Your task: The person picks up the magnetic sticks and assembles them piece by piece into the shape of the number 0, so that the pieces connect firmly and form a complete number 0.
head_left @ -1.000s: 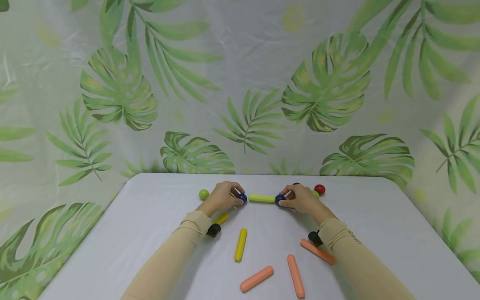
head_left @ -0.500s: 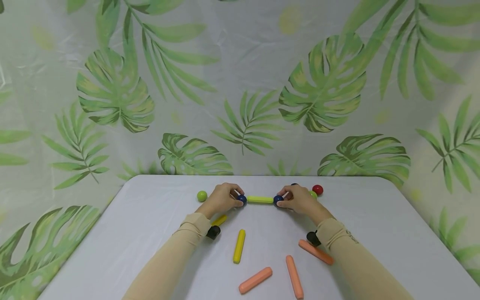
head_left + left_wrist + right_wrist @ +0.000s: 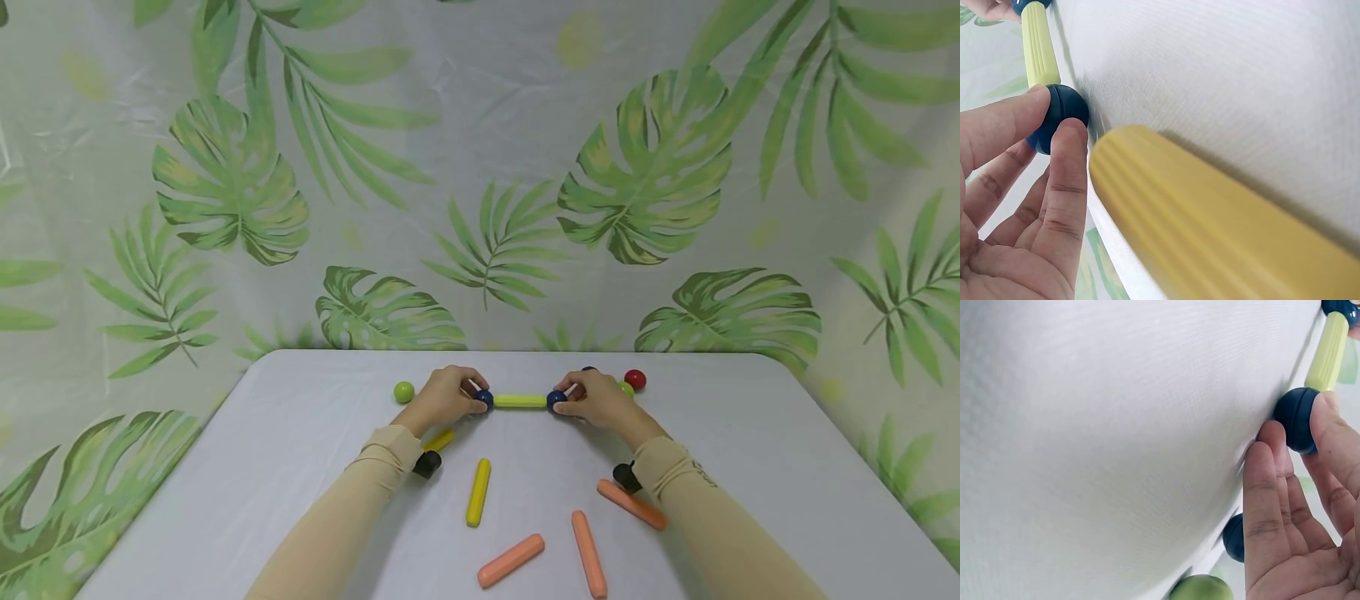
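Observation:
At the far part of the table, my left hand (image 3: 441,395) pinches a dark blue ball (image 3: 1066,106) between thumb and fingers. Opposite it, my right hand (image 3: 598,397) grips a second dark blue ball (image 3: 1296,419) the same way. A light yellow-green ribbed stick (image 3: 521,402) spans the two balls, touching one at each end. In the left wrist view a yellow stick (image 3: 1210,212) lies close below the left hand. Behind the right hand sit another blue ball (image 3: 1234,537) and a green ball (image 3: 1202,589), both partly hidden.
A green ball (image 3: 404,392) rests left of the left hand, and a red ball (image 3: 635,380) lies beyond the right. Nearer on the white table (image 3: 300,500) are another yellow stick (image 3: 478,492) and three orange sticks, one (image 3: 632,503) beside the right wrist. A leaf-patterned cloth hangs behind.
The gap between the left blue ball and the yellow-green stick has closed, so both balls now meet its ends. Both hands keep their holds. The head view has shifted slightly.

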Demonstrator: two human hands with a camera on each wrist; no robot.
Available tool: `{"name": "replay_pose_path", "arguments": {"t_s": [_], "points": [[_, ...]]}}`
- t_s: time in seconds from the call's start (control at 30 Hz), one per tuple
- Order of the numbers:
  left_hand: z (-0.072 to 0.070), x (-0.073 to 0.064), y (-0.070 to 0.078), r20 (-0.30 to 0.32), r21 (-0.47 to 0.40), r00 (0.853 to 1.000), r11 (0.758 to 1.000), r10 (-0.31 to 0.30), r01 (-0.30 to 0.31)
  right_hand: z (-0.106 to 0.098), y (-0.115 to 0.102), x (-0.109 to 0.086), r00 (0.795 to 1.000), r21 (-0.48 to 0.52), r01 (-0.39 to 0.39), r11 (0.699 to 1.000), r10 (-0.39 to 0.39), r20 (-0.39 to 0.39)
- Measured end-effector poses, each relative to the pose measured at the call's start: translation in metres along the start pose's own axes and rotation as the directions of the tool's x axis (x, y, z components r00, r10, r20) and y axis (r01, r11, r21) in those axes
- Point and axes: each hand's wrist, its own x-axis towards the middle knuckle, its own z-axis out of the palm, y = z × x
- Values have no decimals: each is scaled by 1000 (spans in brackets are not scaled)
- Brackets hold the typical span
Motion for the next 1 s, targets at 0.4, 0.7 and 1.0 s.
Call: {"name": "replay_pose_path", "arguments": {"t_s": [0.4,0.7,1.0], "points": [[1,5,-3,-25,1,1000,1000,-8,8,0,-3,6,1000,-21,16,1000,-16,21],[-1,7,-3,-55,-6,998,1000,-29,28,1,-6,12,1000,-11,10,1000,-10,0],[-1,7,-8,-48,-5,998,1000,-30,29,2,-8,11,999,-73,32,997,-34,-17]]}}
